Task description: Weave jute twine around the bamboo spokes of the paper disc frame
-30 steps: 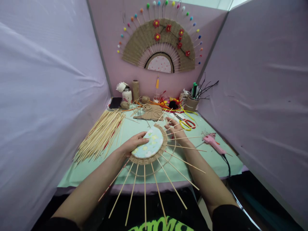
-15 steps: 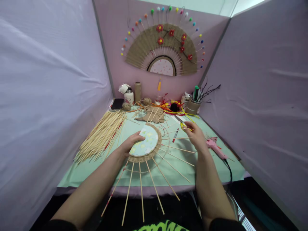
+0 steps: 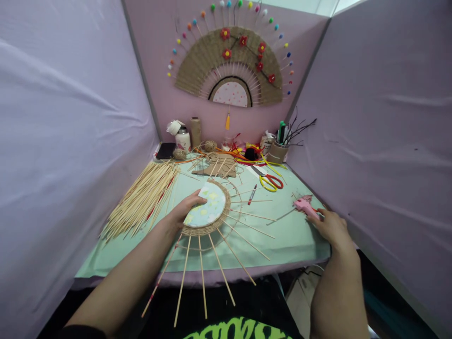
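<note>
A half-made fan (image 3: 208, 209) lies on the green table (image 3: 293, 238): a pale flowered half-disc rimmed with woven twine, thin wooden sticks radiating from it toward me and to the right. My left hand (image 3: 181, 212) presses flat on the disc's left edge, fingers stretched out. My right hand (image 3: 330, 226) is at the table's right edge, its fingers curled around the handle of a pink glue gun (image 3: 305, 206), whose nozzle points left.
A pile of loose bamboo sticks (image 3: 141, 200) lies at left. Yellow and red scissors (image 3: 270, 181) and a red pen (image 3: 252, 194) lie beyond the fan. Twine balls, a pen cup (image 3: 277, 150) and scraps line the back. A finished fan (image 3: 229, 68) hangs on the wall.
My right hand left the sticks beside the fan, swept right past the scissors and closed on the glue gun. The left hand stayed on the disc.
</note>
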Demonstrator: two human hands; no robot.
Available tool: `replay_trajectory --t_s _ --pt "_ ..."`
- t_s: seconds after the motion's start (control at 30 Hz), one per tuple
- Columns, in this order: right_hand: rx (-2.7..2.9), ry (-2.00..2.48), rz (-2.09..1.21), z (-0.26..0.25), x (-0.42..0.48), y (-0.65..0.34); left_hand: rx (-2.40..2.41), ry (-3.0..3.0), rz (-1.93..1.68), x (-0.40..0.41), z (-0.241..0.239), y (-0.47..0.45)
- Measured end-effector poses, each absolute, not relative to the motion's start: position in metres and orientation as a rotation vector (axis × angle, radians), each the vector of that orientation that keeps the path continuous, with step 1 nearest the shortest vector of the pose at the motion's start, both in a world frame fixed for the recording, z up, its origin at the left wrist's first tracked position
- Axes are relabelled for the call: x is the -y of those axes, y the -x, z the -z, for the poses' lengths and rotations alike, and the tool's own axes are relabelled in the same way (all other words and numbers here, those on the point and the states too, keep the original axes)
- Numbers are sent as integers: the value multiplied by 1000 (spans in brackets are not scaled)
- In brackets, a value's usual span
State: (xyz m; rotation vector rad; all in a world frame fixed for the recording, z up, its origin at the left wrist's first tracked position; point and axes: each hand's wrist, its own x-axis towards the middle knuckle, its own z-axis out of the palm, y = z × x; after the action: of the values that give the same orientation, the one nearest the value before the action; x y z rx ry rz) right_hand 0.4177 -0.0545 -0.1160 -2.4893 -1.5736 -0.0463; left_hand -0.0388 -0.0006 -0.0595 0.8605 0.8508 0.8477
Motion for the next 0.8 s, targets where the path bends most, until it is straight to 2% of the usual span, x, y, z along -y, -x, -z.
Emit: replay_trajectory --t_s 0.3,0.47,0.67,0.8 --pt "1524 2300 106 115 36 -402 -842 -891 -829 1 61 38" --pt "1405 2087 17 86 33 -395 -836 -894 -818 2 62 38" --pt "1132 1657 -405 35 21 -360 -854 -905 -800 3 62 36" --pt "1228 1429 -720 9 11 -313 -902 -921 -800 5 60 35"
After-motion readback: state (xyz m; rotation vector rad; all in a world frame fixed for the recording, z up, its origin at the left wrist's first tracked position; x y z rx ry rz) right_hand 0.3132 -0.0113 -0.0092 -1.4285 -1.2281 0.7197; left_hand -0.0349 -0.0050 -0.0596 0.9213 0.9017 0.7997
